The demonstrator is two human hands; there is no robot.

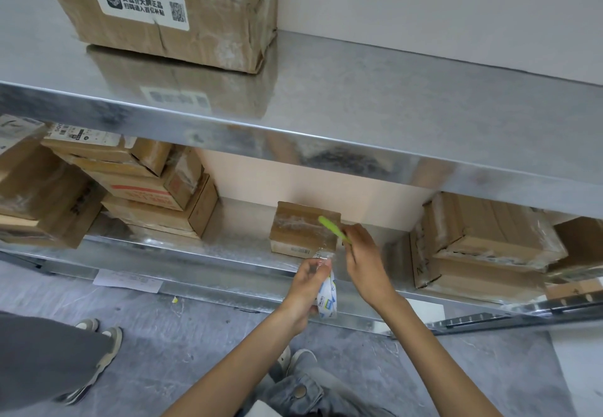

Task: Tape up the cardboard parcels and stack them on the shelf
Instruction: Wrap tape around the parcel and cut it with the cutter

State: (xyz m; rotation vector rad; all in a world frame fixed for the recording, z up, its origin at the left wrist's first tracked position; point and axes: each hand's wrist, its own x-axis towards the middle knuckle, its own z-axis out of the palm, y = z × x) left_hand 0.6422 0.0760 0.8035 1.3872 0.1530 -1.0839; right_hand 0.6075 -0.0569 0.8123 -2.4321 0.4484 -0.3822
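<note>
Cardboard parcel (300,230) midway along the lower shelf (228,263), clear tape strand (323,255) stretched down from its front edge to the tape roll (329,299). Likely to fold and stick to itself if slackened before the cut; likely to nick the left hand (308,281) if the blade slips. Left hand curled round the roll; right hand (363,255) gripping a green cutter (329,225) over the parcel's right edge.

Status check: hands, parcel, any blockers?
Left hand grips tape roll. Right hand holds green tool over small parcel on lower shelf. Nothing in the way.
</note>
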